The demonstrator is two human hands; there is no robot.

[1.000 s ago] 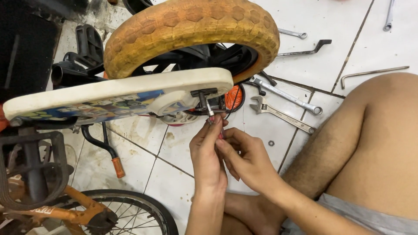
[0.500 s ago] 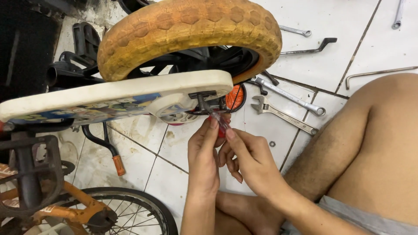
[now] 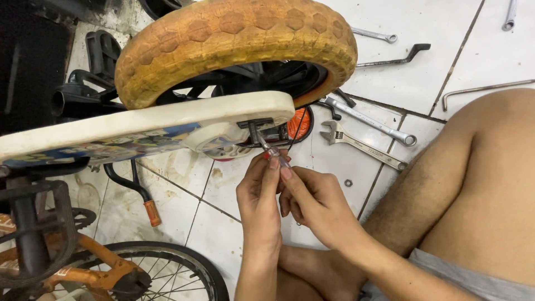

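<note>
From my head camera, my left hand (image 3: 259,195) and right hand (image 3: 315,203) are both pinched shut on a small screwdriver (image 3: 271,151), its tip up at the black bracket (image 3: 255,124) under the white board (image 3: 167,120), below the orange tyre (image 3: 234,39). I judge it best to keep the shaft straight in line and press firmly so it won't slip. The screw head is hidden behind the bracket, and my fingertips cover the handle. Wrenches (image 3: 362,146) lie on the floor.
</note>
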